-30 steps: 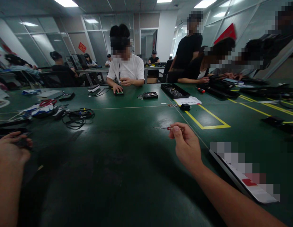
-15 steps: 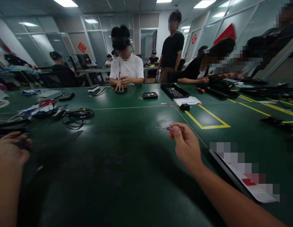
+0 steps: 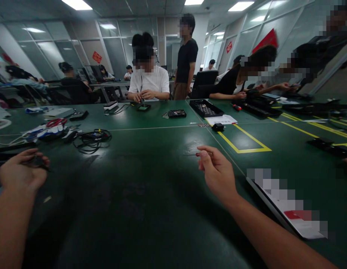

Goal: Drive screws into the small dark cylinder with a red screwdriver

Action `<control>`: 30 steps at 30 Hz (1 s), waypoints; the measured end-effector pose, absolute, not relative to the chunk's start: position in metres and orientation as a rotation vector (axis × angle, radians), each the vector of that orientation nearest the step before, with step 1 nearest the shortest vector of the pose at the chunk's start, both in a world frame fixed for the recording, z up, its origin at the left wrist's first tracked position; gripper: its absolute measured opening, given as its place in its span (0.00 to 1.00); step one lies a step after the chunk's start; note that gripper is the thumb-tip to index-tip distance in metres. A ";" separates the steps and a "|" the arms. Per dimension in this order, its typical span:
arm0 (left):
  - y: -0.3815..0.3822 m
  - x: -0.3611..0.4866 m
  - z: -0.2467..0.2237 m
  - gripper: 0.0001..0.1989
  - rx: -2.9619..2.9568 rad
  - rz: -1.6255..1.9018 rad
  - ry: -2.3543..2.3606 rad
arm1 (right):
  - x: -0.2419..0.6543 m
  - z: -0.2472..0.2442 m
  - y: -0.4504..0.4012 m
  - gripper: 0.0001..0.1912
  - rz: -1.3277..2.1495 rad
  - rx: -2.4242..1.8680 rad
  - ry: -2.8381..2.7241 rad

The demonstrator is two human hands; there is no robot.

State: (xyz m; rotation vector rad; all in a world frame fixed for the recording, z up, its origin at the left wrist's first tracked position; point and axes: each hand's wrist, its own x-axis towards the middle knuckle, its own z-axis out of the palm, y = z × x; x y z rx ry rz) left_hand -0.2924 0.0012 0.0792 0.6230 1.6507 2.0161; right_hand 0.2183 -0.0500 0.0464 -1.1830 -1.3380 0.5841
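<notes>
Currently, my right hand (image 3: 217, 170) pinches one thin screwdriver (image 3: 197, 154); my left hand (image 3: 22, 171) curls around one small dark part (image 3: 37, 161).

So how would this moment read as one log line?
left hand: holding small dark object | right hand: holding thin screwdriver-like tool | on green table: coiled black cables

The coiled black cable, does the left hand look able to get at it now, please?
Probably yes: the coiled black cable lies ahead and to the right of the left hand, with nothing visible standing between them, though the small dark object in that hand might hinder a grip.
</notes>
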 end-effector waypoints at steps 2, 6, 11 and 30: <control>0.009 -0.274 0.084 0.17 0.598 2.010 1.527 | 0.218 0.045 -0.049 0.15 0.589 -1.200 -1.351; 0.017 -0.216 0.087 0.30 0.814 1.794 1.425 | 0.218 0.041 -0.046 0.15 0.591 -1.185 -1.360; 0.013 -0.122 0.077 0.24 0.968 1.518 1.218 | 0.220 0.044 -0.048 0.16 0.570 -1.266 -1.403; -0.007 0.003 -0.002 0.19 1.943 1.099 1.085 | 0.215 0.045 -0.055 0.11 0.696 -1.072 -1.299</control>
